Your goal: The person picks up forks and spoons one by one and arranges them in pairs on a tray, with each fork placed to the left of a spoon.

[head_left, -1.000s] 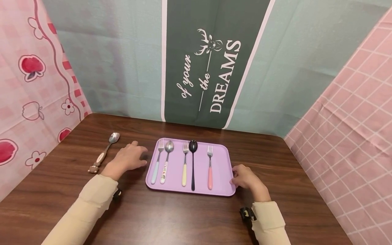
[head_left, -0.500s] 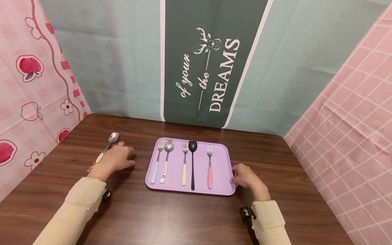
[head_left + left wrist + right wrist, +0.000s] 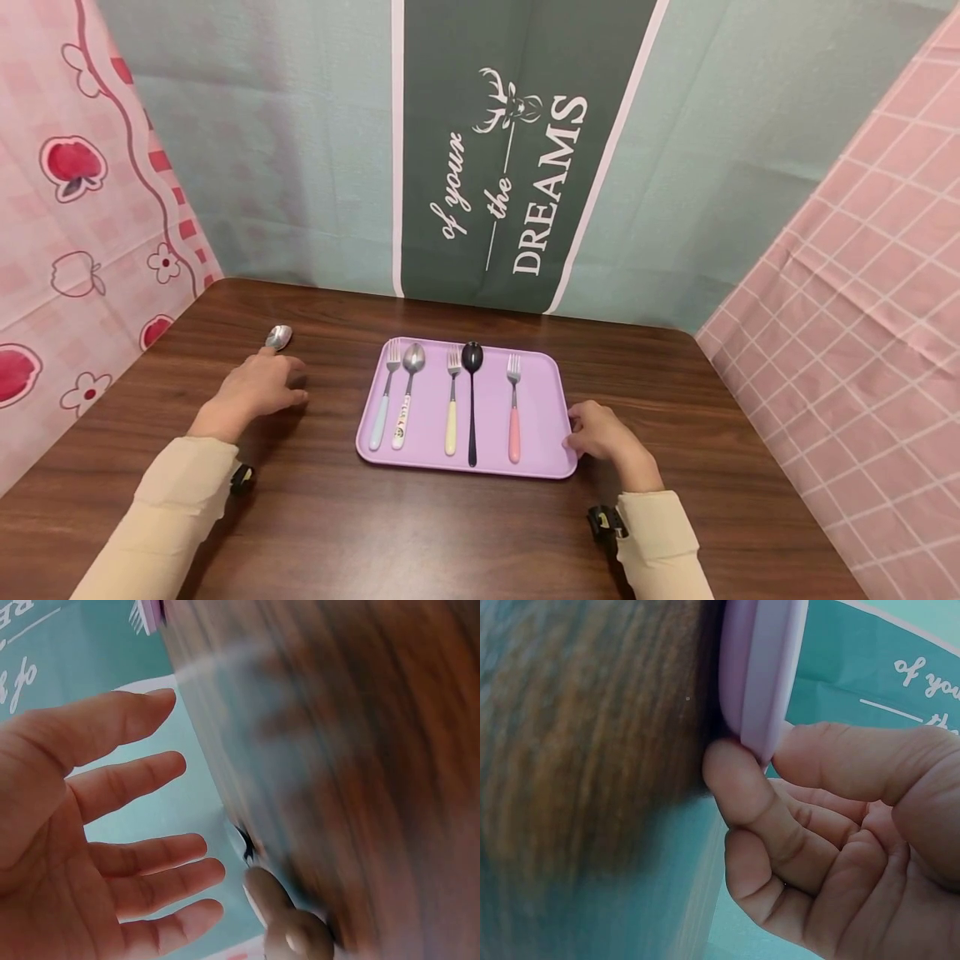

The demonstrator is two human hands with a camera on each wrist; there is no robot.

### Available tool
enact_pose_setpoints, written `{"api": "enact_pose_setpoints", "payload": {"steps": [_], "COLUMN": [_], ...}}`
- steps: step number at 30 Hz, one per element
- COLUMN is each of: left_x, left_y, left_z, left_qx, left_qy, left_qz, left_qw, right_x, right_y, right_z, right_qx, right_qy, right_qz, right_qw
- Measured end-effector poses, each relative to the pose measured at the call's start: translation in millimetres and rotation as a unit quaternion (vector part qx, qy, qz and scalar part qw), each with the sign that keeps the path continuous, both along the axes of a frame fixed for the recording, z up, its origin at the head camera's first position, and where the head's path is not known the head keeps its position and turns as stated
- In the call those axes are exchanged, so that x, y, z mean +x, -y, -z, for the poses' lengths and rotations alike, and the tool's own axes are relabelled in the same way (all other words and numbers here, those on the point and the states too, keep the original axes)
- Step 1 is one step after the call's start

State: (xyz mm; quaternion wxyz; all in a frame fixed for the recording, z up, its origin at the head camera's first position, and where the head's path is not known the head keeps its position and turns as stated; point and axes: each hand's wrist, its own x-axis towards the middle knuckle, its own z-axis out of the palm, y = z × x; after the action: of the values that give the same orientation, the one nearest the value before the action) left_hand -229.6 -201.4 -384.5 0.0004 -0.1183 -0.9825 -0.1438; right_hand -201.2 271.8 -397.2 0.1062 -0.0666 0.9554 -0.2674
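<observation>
My left hand (image 3: 251, 390) is over the left side of the table with its fingers extended and nothing held. It covers most of a spoon whose metal bowl (image 3: 279, 337) shows past the fingertips; in the left wrist view, the spoon's brown bear-shaped handle end (image 3: 296, 930) appears near the fingers. My right hand (image 3: 603, 435) pinches the right edge of a light purple tray (image 3: 546, 417) between thumb and curled index finger, clear in the right wrist view at the tray rim (image 3: 769, 682).
On the tray lie a blue-handled fork (image 3: 382, 412), a spoon with a white patterned handle (image 3: 405, 408), a yellow-handled fork (image 3: 452, 425), a long black spoon (image 3: 472, 400) and a pink-handled fork (image 3: 514, 429). Fabric hangings (image 3: 322, 167) stand behind the wooden table (image 3: 420, 542).
My left hand has moved left, away from beside the tray to over the bear-handled spoon, which is now mostly covered. My right hand stays on the tray edge.
</observation>
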Motion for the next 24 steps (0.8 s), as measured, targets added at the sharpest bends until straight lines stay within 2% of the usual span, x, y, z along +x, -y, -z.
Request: {"api": "enact_pose_setpoints", "payload": {"steps": [11,19,24], "left_x": [3.5,6.0,4.5], "left_y": [26,37,39], "left_z": [5.6,8.8,8.5], "left_qx": [0.01,0.014,0.012], "left_qy": [0.004,0.037,0.061], "left_qz": [-0.006,-0.025,-0.019], "left_qw": [0.9999,0.9989,0.9979], "right_x": [-0.5,-1.0,-0.7], "right_y": [1,0,0], "right_z": [-0.8,0.5,0.8], "right_qx": [0.004,0.007,0.007], "right_qy": [0.003,0.002,0.003], "right_qz": [-0.002,0.0,0.004], "right_qw": [1.0,1.0,1.0]}}
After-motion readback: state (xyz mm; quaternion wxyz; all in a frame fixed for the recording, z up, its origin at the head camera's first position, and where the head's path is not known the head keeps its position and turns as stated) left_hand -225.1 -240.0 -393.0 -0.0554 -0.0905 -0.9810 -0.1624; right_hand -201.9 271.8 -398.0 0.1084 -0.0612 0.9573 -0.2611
